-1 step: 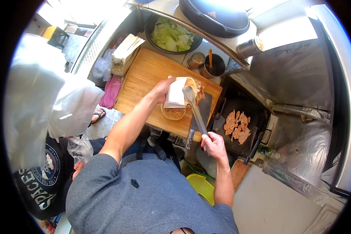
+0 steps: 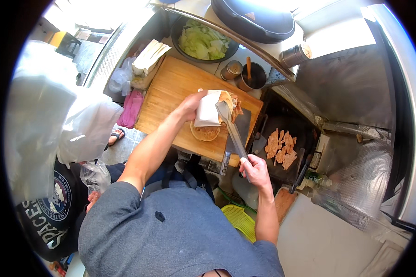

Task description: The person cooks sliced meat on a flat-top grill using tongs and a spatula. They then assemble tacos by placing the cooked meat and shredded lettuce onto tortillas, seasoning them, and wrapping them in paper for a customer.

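Note:
My left hand (image 2: 189,107) grips a white paper sleeve (image 2: 207,111) over the cutting board (image 2: 171,87). Browned flatbread (image 2: 225,98) with meat pieces (image 2: 237,108) shows at the sleeve's right side. In my closed right hand (image 2: 255,171) are metal tongs (image 2: 236,137), their tips against the sleeve's opening by the bread. Another round flatbread (image 2: 205,134) lies on the board just below the sleeve, partly covered by it. Beneath the tongs rests a cleaver (image 2: 246,122), its handle reaching over the board's near edge.
Sliced meat (image 2: 281,148) lies on a dark griddle (image 2: 282,127) right of the board. Behind it stand a bowl (image 2: 174,34) of lettuce (image 2: 203,41), a sauce pot (image 2: 259,82) and a shaker (image 2: 231,70). Paper sleeves (image 2: 149,56) sit far left. A person (image 2: 46,212) is at my left.

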A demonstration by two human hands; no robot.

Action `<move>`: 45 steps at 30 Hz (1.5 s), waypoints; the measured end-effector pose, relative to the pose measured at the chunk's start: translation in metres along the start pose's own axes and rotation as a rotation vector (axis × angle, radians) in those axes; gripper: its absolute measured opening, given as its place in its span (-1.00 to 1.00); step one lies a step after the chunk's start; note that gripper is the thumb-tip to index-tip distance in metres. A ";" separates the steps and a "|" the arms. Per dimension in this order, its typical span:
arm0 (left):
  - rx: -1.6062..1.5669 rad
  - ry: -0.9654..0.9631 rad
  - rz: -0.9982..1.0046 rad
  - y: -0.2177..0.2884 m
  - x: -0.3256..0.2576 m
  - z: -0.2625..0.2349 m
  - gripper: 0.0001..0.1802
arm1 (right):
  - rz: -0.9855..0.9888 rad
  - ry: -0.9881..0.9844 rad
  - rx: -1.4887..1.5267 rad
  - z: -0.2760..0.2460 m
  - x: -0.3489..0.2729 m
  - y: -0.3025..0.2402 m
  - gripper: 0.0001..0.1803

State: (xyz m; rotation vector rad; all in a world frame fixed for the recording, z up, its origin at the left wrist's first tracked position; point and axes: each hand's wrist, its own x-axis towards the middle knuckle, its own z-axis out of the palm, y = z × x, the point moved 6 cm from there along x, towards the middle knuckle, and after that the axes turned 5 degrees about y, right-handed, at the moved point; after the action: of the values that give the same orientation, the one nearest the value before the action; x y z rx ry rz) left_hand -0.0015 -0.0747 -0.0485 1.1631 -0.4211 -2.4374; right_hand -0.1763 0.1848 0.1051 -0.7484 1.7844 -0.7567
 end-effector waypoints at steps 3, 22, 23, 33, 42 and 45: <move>-0.026 0.028 0.013 0.002 -0.002 -0.003 -0.48 | 0.016 0.036 -0.041 -0.006 -0.010 -0.017 -0.73; -0.412 -0.289 0.068 0.005 -0.020 -0.001 -0.38 | -0.395 0.674 -0.643 -0.018 0.092 -0.041 -0.73; -0.412 -0.264 0.082 0.002 -0.021 -0.005 -0.38 | -0.374 0.687 -0.705 -0.015 0.112 -0.029 -0.69; -0.353 -0.278 0.131 -0.016 -0.077 0.017 -0.40 | -0.163 0.087 0.031 0.030 0.097 -0.081 -0.21; -0.324 -0.102 0.455 -0.051 -0.133 0.021 -0.55 | -0.286 -0.234 0.046 0.069 0.030 -0.121 -0.50; -0.298 -0.099 0.417 -0.058 -0.187 -0.010 -0.47 | -0.439 -0.333 -0.007 0.089 0.019 -0.149 -0.58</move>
State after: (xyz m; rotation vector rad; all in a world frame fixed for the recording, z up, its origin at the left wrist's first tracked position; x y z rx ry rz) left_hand 0.0998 0.0643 0.0454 0.7460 -0.2819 -2.1065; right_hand -0.0767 0.0659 0.1846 -1.2175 1.3373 -0.8518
